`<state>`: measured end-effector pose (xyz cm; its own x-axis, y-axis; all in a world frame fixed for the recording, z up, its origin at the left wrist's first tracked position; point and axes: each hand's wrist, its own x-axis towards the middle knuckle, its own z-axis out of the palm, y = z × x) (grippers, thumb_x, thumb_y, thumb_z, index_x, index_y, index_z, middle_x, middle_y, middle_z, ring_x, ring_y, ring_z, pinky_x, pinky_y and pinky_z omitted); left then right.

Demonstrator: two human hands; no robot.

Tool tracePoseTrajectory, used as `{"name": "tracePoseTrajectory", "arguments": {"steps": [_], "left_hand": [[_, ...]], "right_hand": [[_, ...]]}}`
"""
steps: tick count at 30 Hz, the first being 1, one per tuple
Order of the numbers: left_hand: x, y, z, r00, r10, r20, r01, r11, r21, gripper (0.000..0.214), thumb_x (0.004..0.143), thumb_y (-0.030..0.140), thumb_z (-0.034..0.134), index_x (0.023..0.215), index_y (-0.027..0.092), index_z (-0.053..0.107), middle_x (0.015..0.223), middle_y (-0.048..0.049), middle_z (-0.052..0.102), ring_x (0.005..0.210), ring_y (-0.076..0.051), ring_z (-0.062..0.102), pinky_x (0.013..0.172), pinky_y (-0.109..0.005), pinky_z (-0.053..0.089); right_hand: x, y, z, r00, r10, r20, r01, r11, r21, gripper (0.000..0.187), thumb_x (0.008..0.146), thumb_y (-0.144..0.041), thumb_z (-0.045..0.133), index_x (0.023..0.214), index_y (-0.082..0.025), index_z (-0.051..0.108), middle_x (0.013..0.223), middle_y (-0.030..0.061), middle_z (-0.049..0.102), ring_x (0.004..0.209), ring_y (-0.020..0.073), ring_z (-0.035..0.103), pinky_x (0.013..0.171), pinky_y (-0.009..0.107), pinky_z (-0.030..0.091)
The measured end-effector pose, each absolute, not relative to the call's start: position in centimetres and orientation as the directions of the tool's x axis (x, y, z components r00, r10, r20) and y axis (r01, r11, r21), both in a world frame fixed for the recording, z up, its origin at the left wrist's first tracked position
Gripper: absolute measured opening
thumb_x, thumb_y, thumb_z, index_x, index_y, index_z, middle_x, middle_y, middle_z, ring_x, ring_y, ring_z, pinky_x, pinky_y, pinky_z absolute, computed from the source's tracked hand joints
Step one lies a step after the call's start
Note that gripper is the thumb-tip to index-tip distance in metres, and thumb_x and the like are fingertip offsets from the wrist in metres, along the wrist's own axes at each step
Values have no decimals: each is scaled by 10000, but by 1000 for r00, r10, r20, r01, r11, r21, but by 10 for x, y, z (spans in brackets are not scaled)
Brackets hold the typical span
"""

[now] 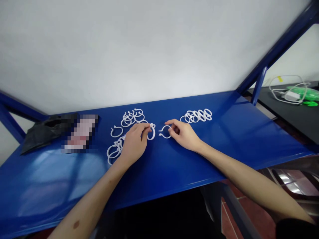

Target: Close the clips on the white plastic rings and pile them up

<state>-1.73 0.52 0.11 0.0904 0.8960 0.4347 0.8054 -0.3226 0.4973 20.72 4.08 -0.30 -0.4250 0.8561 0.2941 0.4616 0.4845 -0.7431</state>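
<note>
White rings [196, 116] overlap in a row on the blue table [169, 167], just past the right hand [183, 133]. That hand pinches the edge of an open ring [165, 137] (its two ends point at the left hand [136, 141]). The left hand pinches another ring [153, 132] by its top. More rings [127, 120] lie loose near the left hand, and a black bag [40, 134] lies farther left.

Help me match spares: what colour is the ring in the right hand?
The ring is white, best seen in the head view.
</note>
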Motion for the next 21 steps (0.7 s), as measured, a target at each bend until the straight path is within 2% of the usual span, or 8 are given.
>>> {"name": "tracePoseTrajectory", "arguments": {"steps": [4,6,10,12,14,17,21], "left_hand": [[-23,8,-1,128,884,449,918,-277,285,252,972,213,463,1076,191,692,1026,-78,751,1001,-282,615,961,-475,463],[-23,7,0,129,874,469,937,-262,231,298,971,194,449,1148,186,689,1096,-87,739,1052,-303,583,969,-493,453],[-19,3,3,276,825,494,869,-434,238,341,975,213,479,1276,201,637,1195,-93,693,1120,-272,576,1028,-473,441],[-15,1,3,405,777,482,795,-559,234,354,981,229,498,1316,219,611,1191,-87,686,1118,-248,588,1028,-449,454],[-13,-1,1,493,721,487,735,-645,209,315,990,228,504,1279,230,632,1157,-73,696,1087,-229,600,1008,-423,470],[-11,-2,-1,521,681,515,705,-683,190,221,991,238,527,1147,227,683,1081,-57,713,1036,-213,617,984,-400,479],[-11,-3,-1,474,740,477,752,-622,217,242,948,353,612,1138,221,683,1078,-76,710,1038,-242,622,943,-416,493]], "right_hand": [[210,43,-3,-391,870,301,486,473,-735,227,938,-233,539,1140,-190,634,724,-29,633,586,111,557,620,268,462],[209,43,-3,-388,868,311,473,477,-741,222,943,-239,535,1134,-190,639,719,-31,628,586,110,556,623,269,464],[208,41,-1,-387,874,294,401,446,-800,207,950,-269,538,1109,-194,647,716,-31,616,586,107,560,600,257,471],[207,40,0,-403,884,235,332,381,-863,208,947,-297,554,1105,-197,646,710,-37,600,571,99,567,567,242,474],[206,39,1,-433,889,147,265,282,-922,219,941,-318,572,1105,-193,645,682,-48,580,544,93,571,525,224,474],[207,40,3,-470,882,-1,227,119,-967,222,930,-307,589,1093,-169,651,589,-63,562,471,87,542,454,205,459],[206,41,5,-482,871,-92,188,0,-982,205,935,-286,582,1072,-158,665,525,-62,577,412,77,509,427,195,451]]}}
